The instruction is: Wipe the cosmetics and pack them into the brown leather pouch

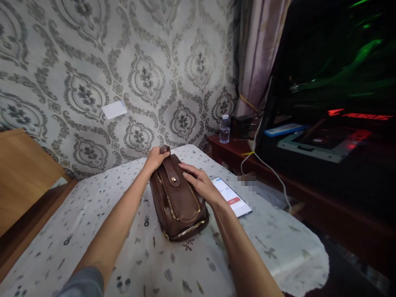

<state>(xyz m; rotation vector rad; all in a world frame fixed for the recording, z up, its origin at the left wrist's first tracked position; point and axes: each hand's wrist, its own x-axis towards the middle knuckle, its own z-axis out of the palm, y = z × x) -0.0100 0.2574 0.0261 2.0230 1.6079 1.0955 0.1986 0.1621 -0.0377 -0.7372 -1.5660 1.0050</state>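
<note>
A brown leather bag [182, 202] with gold zippers and a snap strap lies on the patterned tablecloth [173, 268]. At its far end my left hand [155, 159] is closed around the bag's short loop handle. My right hand [199, 181] rests along the right side of the bag, its fingers stretched out over the top edge and the thumb apart. Close to my right wrist, a phone [233, 200] with a lit screen lies on the cloth.
On the right, a dark red desk [216, 144] carries a clear bottle [225, 130], a white cable [272, 169] and a computer case [334, 82] glowing green and red. A wooden board [27, 173] stands at the left. Patterned wallpaper [148, 74] covers the wall behind.
</note>
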